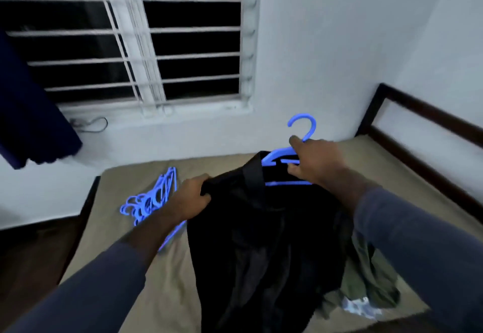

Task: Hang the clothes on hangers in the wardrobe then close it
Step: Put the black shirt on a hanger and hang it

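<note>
Right hand (pixel 317 161), grip closed round blue hanger (pixel 277 155), half inside black garment (pixel 261 241) over the bed (pixel 209 165); left hand (pixel 192 196) pinched its shoulder. Risk: bare hanger arm, garment could slip off on lifting.

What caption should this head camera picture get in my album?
Left hand grips a black garment while right hand holds a blue hanger.

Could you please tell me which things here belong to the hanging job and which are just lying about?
In the job: blue hanger in the right hand; black garment in the left hand; spare hangers; green garment.
Lying about: curtain; cable on the windowsill.
</note>
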A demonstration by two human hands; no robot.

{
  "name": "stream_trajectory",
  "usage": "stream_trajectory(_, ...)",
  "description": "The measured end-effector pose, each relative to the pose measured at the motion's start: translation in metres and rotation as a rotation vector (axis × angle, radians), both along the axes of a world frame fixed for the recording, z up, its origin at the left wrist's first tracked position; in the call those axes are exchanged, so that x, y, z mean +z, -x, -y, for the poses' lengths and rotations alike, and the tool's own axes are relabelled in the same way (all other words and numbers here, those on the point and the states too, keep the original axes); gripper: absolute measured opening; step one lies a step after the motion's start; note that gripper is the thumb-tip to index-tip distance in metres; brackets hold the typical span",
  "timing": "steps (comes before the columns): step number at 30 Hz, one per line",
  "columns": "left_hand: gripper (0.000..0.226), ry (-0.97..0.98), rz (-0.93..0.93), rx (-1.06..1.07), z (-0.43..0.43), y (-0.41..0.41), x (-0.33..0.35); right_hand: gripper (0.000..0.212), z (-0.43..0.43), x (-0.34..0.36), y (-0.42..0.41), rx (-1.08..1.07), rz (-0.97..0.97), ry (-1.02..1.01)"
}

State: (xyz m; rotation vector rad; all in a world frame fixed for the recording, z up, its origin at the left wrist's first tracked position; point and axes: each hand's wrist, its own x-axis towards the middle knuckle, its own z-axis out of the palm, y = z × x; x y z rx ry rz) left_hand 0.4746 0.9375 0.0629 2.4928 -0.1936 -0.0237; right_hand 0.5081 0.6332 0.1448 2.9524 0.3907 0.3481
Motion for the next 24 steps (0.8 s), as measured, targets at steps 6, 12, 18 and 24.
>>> stream_trajectory(6, 0.046, 0.01, 0.212, -0.033, 0.004, 0.036, 0.141, 0.041, 0.021, 0.127, 0.047, 0.012, 0.274, -0.028)
stream_trajectory(12, 0.049, 0.049, 0.167, -0.149, 0.011, 0.047, 0.221, 0.042, 0.023, 0.201, 0.084, 0.036, 0.434, 0.05)
stream_trajectory(18, 0.062, 0.091, 0.306, -0.237, 0.056, 0.047, 0.293, 0.039, -0.018, 0.24, 0.1, 0.167, 0.435, 0.086)
stream_trajectory(24, 0.028, 0.021, 0.411, -0.318, 0.072, 0.04, 0.311, 0.047, -0.041, 0.247, 0.113, 0.209, 0.333, -0.165)
